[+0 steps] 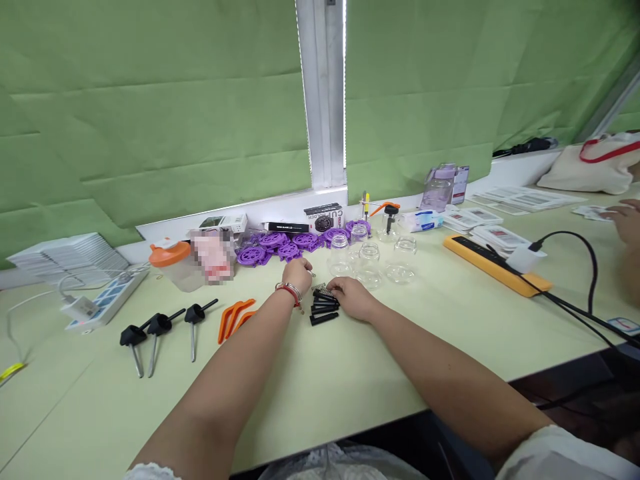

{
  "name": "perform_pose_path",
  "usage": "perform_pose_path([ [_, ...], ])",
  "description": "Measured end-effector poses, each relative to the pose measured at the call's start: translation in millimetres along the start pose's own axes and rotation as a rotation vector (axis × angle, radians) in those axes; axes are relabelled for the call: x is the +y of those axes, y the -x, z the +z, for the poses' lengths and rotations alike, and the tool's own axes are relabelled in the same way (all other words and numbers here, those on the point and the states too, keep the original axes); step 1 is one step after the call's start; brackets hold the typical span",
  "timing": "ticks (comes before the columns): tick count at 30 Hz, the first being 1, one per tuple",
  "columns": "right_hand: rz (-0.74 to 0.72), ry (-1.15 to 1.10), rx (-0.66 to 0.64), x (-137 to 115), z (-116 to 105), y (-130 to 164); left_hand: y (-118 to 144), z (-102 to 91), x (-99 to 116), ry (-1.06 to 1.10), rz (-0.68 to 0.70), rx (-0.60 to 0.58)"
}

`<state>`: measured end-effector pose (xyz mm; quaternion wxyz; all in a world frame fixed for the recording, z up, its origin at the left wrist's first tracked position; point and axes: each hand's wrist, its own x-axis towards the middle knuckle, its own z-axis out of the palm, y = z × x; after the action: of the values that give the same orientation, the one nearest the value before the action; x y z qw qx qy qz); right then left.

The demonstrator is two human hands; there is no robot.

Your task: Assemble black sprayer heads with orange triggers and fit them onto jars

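Observation:
My left hand (297,274), with a red bracelet at the wrist, rests knuckles-up on the pale green table (350,373), fingers curled over a small metal spring I can barely see. My right hand (351,296) lies flat beside it, fingertips touching a small pile of black plastic pieces (324,307) and springs. Just beyond both hands stand several clear glass jars (369,262). Purple round plastic parts (290,243) lie behind the left hand.
Three black-headed pump stems (161,329) and orange handles (234,318) lie to the left. An orange-lidded container (173,265), a power strip (103,303), a yellow power strip (495,265) with black cable, and another person's hand (625,220) at far right.

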<state>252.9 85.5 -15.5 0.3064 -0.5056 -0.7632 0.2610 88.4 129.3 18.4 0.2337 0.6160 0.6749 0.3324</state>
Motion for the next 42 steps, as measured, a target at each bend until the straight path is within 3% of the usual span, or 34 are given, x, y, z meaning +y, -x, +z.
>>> perform_pose_path([
  [12,0.058,-0.023,0.073,0.3,-3.2,1.4,-18.0,34.7,-6.0,-0.050,0.096,-0.204],
  [21,0.064,0.059,0.047,1.2,-2.6,2.6,-14.6,36.2,0.4,-0.033,0.170,-0.351],
  [32,0.061,0.131,0.061,-2.1,-0.6,5.6,-6.8,32.2,2.0,0.026,0.214,-0.379],
  [35,0.091,0.154,0.029,-2.6,-2.0,6.3,-4.2,21.4,7.5,0.040,0.219,-0.360],
  [37,0.099,0.161,0.014,-3.3,-3.2,6.9,-1.9,4.3,14.0,0.053,0.229,-0.349],
  [42,0.105,0.159,0.011,-5.5,-4.9,8.8,19.6,-77.4,21.8,-0.014,0.287,-0.327],
])
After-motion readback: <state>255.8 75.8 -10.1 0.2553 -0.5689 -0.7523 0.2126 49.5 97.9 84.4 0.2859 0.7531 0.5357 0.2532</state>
